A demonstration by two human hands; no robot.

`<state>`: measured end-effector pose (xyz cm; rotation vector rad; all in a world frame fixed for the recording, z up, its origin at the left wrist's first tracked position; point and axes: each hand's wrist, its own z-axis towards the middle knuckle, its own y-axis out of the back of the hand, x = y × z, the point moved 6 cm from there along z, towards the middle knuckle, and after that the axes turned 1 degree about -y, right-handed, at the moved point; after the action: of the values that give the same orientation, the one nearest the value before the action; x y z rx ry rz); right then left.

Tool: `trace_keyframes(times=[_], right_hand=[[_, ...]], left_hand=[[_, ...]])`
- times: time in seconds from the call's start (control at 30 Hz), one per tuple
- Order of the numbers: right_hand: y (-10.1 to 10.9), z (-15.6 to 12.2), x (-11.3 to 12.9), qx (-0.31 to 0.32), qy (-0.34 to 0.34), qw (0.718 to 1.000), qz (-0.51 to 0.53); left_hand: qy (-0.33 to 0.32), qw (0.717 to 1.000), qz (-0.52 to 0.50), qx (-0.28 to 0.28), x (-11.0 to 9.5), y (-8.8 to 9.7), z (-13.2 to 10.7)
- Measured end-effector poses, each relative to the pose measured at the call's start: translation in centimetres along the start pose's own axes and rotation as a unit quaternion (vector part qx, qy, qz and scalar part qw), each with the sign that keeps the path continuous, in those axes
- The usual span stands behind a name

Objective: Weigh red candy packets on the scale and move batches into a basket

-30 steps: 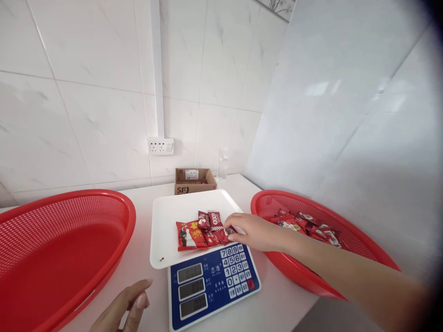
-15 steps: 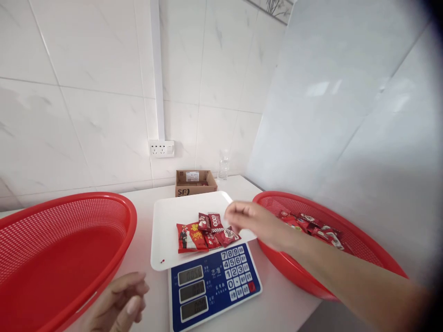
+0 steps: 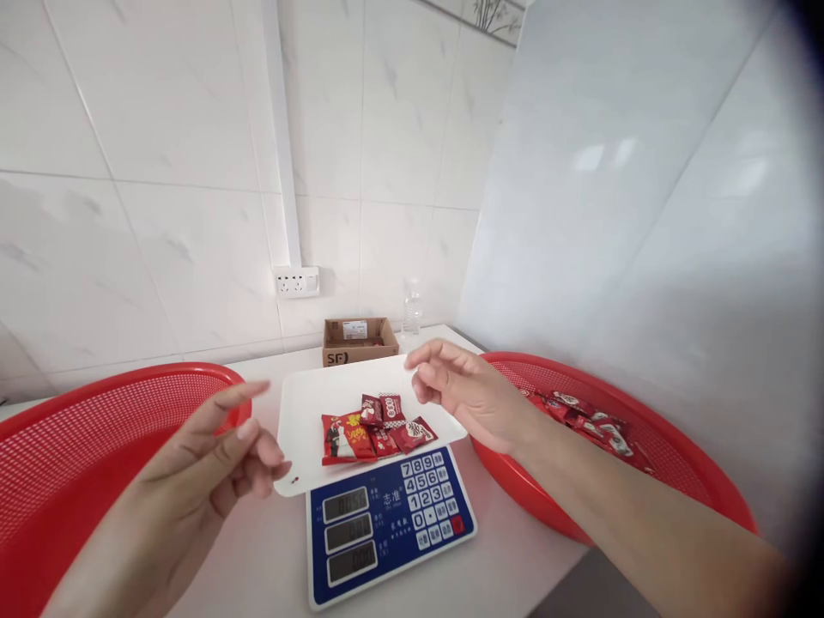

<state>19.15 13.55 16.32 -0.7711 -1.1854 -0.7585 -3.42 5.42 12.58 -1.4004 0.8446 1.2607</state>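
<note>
Several small red candy packets lie in a pile on the white tray of a digital scale. A larger red and yellow packet is at the pile's left. My left hand hovers by the tray's left edge with its index finger stretched out and nothing in it. Over the tray's right side, my right hand is raised with loosely curved fingers, thumb and index apart, holding nothing. Digits show faintly on the scale's displays.
A red mesh basket stands at the left. Another red basket at the right holds several red packets. Behind the scale are a cardboard box and a clear plastic bottle, near the tiled wall.
My left hand has risen and moved forward to the tray's left edge, its index finger extending. The right hand has lifted slightly and its fingers have loosened. The packets stay on the tray.
</note>
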Motion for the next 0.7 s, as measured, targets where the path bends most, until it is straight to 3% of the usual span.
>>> trace_keyframes(times=[0.17,0.27,0.37,0.43,0.53,0.6,0.7], right_hand=[[0.0,-0.9,-0.2,-0.003,-0.017,0.990,-0.138],[1.6,-1.4,-0.5,-0.061,0.008,0.983,-0.174],[3.0,-1.5,-1.8,-0.082,0.004,0.951,-0.297],[3.2,-1.3,-3.5,-0.050,-0.018,0.917,-0.394],[2.9,-0.9,-5.8,0.010,-0.029,0.883,-0.468],[2.6,-0.7,-6.9,0.030,-0.027,0.872,-0.487],[2.4,-0.9,-7.6,0.039,-0.022,0.868,-0.494]], left_hand=[[0.024,0.992,0.075,0.097,0.8,-3.1,-0.2],[-0.031,0.990,0.127,0.048,1.0,-2.1,0.3],[-0.066,0.974,0.218,-0.006,1.7,-0.8,0.9],[-0.085,0.944,0.317,0.035,2.7,-1.4,1.3],[-0.151,0.865,0.457,0.141,4.2,-3.7,1.6],[-0.171,0.813,0.522,0.191,5.2,-5.0,1.7],[-0.153,0.757,0.586,0.245,6.2,-6.1,1.7]])
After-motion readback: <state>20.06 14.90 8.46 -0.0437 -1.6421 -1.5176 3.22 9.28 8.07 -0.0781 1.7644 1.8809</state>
